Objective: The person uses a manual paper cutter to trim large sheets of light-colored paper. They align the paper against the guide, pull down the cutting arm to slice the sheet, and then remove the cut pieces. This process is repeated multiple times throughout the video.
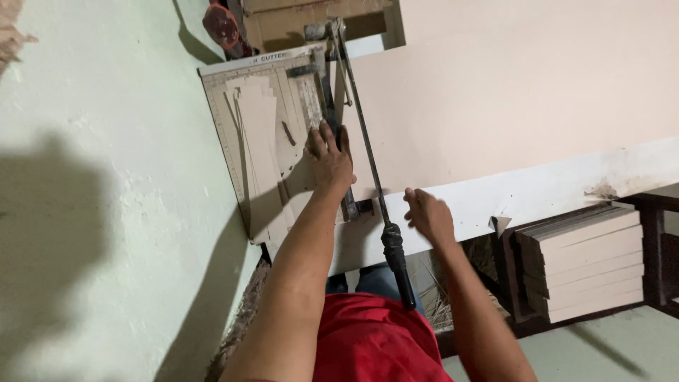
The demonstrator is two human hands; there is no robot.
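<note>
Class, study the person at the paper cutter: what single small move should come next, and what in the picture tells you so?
Probably the right hand should close on the black handle of the cutter arm. The arm stands raised, the hand is open beside it, not gripping, while the left hand presses the card sheets flat on the cutter board.

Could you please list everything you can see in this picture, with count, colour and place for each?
Paper cutter: one, beige gridded base, against the pale green wall.
Cutter arm: one, dark metal with black handle, raised over the table edge.
Card strips: several, light tan, lying on the base.
Table: one, pinkish top with white front edge.
Stacked boards: one pile, pale tan, under the table at right.
Cardboard box: one, brown, top centre.
Red object: one, top, unclear.
Red shirt: one, bottom centre.
Left hand: pressing down on the cutter beside the blade.
Right hand: at the table's front edge, near the handle.
</note>
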